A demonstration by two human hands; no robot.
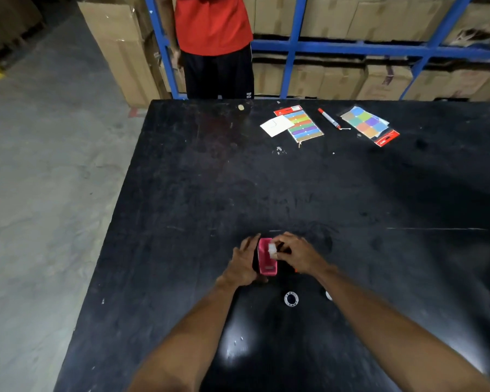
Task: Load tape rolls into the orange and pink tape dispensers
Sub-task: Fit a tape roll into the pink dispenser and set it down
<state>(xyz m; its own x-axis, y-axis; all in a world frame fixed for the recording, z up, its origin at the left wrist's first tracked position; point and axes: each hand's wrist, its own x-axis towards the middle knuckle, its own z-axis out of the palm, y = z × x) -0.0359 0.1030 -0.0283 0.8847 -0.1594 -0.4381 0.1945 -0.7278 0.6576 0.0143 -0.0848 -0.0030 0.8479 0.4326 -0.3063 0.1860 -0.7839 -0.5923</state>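
Observation:
The pink tape dispenser [266,260] lies on the black table [351,193], and my left hand [245,263] grips its left side. My right hand [296,251] pinches a small clear tape roll [272,248] at the top of the dispenser. Under my right hand only a sliver of orange [295,270] shows; the orange dispenser is otherwise hidden. A clear tape roll [291,299] lies flat on the table below my hands. Another roll [329,295] peeks out beside my right forearm.
At the far side lie two packs of coloured sticky notes [304,125] [369,125], a white card [276,125] and a red-capped marker [329,118]. A person in a red shirt [212,24] stands behind the table. Blue shelving [292,49] holds cardboard boxes. The table's left edge drops to concrete floor.

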